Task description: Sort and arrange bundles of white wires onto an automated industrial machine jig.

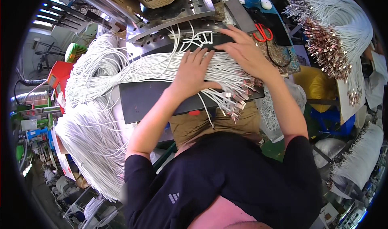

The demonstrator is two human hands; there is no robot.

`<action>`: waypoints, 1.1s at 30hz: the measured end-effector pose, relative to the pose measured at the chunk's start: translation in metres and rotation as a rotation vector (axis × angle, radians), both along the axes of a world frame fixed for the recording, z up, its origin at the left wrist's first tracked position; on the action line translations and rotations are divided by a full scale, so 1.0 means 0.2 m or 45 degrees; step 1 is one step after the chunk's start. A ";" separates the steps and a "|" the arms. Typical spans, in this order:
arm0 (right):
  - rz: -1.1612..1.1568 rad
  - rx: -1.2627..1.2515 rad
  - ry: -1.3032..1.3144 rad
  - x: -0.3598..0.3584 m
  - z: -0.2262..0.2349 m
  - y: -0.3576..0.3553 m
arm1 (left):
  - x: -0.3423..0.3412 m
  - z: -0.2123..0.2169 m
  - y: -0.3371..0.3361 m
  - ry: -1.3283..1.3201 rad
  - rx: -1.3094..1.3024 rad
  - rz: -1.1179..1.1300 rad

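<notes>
Nearest the camera, a black shirt [226, 172] is seen, with brown trousers [214, 124] beyond it, below both grips. One stray cord [205, 108] is hung over the near edge of the black table [141, 99], nearward of the left grip [192, 76]. Metal ends [234, 101] are fanned out rightward and nearward of the left grip, its thumb pointed toward them; past them, on the right, the table's edge is soon met, with a clear plastic bag [279, 112] beyond.

Under the left grip lies the bundle of white cords [151, 65]. It is pressed flat by the palm, fingers outstretched, nothing clamped. Its long axis is run crosswise, from a big pile [89, 136] left of that grip to the metal ends, so any shift along it would seem to be governed by the left grip, the nearer one to its middle. Bare table is left on the near-left side of that grip.

At the bundle's far side the right grip [247, 53] is held with fingers spread; whether cords are touched cannot be told. Farther off, room is limited by a metal plate [143, 47], and red scissors [262, 33] are placed beyond the right grip.
</notes>
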State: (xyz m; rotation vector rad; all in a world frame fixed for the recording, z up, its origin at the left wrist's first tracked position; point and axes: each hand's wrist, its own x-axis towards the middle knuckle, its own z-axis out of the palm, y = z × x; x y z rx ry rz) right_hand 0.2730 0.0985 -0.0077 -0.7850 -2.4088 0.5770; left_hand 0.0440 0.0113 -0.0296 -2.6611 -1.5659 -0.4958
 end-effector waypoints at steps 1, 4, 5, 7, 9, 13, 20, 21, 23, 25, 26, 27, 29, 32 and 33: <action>0.074 0.033 -0.069 -0.10 -0.04 0.07 | 0.01 0.00 0.00 0.016 0.002 0.003; 0.129 0.063 -0.414 -0.32 -0.10 0.13 | 0.03 0.00 0.02 -0.027 -0.081 0.068; 0.128 0.066 -0.409 -0.35 -0.13 0.14 | 0.01 0.01 0.03 -0.022 -0.078 0.068; 0.044 0.305 -0.378 -0.37 -0.24 0.16 | -0.08 0.03 0.08 -0.106 -0.148 0.082; -0.009 0.402 -0.382 -0.30 -0.24 0.14 | -0.20 0.03 0.07 -0.055 -0.116 0.123; -0.179 -0.121 0.443 0.14 -0.05 0.01 | -0.48 0.13 0.00 -0.094 -0.116 0.183; -1.447 -0.454 -0.305 1.20 -0.88 -0.69 | -0.50 0.24 0.09 -0.304 -0.655 0.304; -1.406 -0.487 -0.222 1.22 -1.03 -0.82 | -0.49 0.23 0.11 -0.422 -0.577 0.414; -1.351 -0.525 -0.141 1.05 -0.99 -0.85 | -0.49 0.21 0.09 -0.654 -0.419 0.656; -1.484 -0.479 0.494 0.84 -0.72 -0.75 | -0.46 0.24 0.04 -0.559 -0.409 0.584; -1.333 -0.315 0.571 0.71 -0.56 -0.68 | -0.41 0.25 0.03 -0.472 -0.400 0.488; -1.169 -0.161 0.652 0.57 -0.38 -0.58 | -0.36 0.26 0.02 -0.375 -0.386 0.403; -0.661 0.070 0.382 0.24 -0.04 -0.41 | -0.18 0.21 -0.01 -0.200 -0.452 0.324; -0.228 0.376 0.056 -0.19 0.10 -0.27 | -0.16 0.24 0.05 -0.302 -0.519 0.241; -0.243 0.385 0.057 -0.25 0.16 -0.22 | -0.19 0.27 0.08 -0.575 -0.528 0.254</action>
